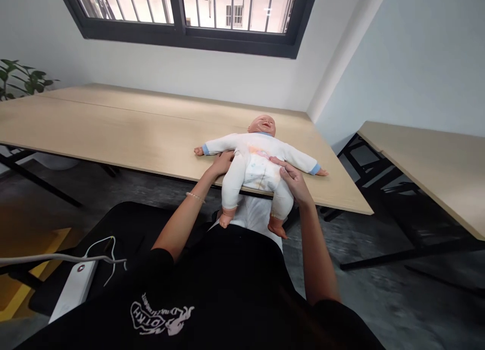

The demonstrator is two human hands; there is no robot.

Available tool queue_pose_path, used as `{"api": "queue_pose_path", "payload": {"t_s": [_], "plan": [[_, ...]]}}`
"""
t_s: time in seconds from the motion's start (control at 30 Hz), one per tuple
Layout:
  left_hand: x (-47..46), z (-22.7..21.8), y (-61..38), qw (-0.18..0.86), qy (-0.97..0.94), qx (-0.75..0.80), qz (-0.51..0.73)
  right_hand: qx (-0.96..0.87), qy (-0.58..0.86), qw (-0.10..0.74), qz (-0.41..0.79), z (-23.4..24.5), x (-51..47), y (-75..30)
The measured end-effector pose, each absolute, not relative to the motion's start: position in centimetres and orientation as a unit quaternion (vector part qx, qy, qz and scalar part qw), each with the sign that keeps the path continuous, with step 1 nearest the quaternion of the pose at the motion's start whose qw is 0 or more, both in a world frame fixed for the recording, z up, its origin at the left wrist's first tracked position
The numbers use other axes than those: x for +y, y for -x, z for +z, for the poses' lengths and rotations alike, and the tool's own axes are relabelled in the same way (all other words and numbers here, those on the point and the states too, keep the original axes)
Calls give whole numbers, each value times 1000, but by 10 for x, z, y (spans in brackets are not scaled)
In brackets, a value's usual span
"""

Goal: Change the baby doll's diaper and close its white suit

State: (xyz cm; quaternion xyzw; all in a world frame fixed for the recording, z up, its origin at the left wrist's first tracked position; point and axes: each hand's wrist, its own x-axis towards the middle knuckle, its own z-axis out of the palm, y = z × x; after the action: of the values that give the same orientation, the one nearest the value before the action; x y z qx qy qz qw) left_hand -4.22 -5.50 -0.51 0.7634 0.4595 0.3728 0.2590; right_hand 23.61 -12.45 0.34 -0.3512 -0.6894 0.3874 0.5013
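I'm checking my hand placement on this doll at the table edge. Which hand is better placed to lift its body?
Probably the right hand: it lies on the baby doll at its hip. The left hand is partly hidden under the doll's side.

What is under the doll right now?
The wooden table carries the doll; its legs overhang the edge. The left hand reaches beneath its side, fingers hidden. The right hand rests on top.
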Motion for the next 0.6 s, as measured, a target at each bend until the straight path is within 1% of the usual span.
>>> {"api": "queue_pose_path", "payload": {"t_s": [0.13, 0.23, 0.33, 0.47, 0.6], "plan": [[-65, 1, 55, 395, -779, 352, 337, -694, 353, 494, 388, 5, -126, -235], [-76, 4, 61, 431, -775, 329, 325, -692, 342, 498, 395, 6, -127, -235], [-85, 5, 62, 430, -752, 354, 353, -684, 335, 501, 412, 4, -126, -236], [-90, 1, 64, 393, -708, 408, 422, -684, 341, 497, 412, 2, -124, -237], [-88, 0, 67, 382, -692, 399, 465, -682, 335, 503, 411, 1, -125, -237]]}}
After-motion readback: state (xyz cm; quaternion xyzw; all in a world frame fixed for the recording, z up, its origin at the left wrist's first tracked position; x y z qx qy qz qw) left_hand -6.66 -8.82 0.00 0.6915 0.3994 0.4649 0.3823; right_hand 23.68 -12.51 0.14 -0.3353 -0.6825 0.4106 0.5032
